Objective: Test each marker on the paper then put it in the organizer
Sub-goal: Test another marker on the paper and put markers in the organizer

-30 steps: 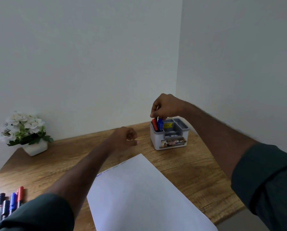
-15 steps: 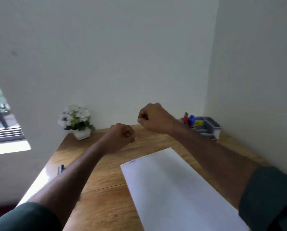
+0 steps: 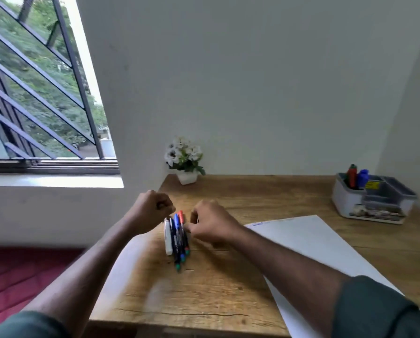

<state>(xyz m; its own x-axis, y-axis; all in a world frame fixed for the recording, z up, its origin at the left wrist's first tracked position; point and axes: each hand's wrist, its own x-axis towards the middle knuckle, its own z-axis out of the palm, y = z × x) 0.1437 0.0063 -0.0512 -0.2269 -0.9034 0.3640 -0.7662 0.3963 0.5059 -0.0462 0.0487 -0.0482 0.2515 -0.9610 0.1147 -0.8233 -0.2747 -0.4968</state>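
Several markers [image 3: 177, 240] lie side by side near the desk's left edge: a white one, dark ones, a blue-capped and a red-capped one. My right hand [image 3: 211, 225] is right beside them, fingers curled at the red-capped marker; whether it grips one I cannot tell. My left hand [image 3: 150, 211] hovers as a fist just left of the row, holding nothing. A white paper sheet [image 3: 313, 245] lies to the right. The grey-and-white organizer [image 3: 372, 203] stands at the far right with a red marker [image 3: 351, 176] and a blue marker [image 3: 362, 178] upright in it.
A small white pot of white flowers [image 3: 185, 162] stands at the back of the wooden desk [image 3: 204, 293]. A barred window [image 3: 38, 93] is on the left, with red floor below. Walls close the desk at the back and right.
My head has turned left, bringing the window and the marker row into view. My right hand has left the organizer and come across to the markers; my left fist moved along with it.
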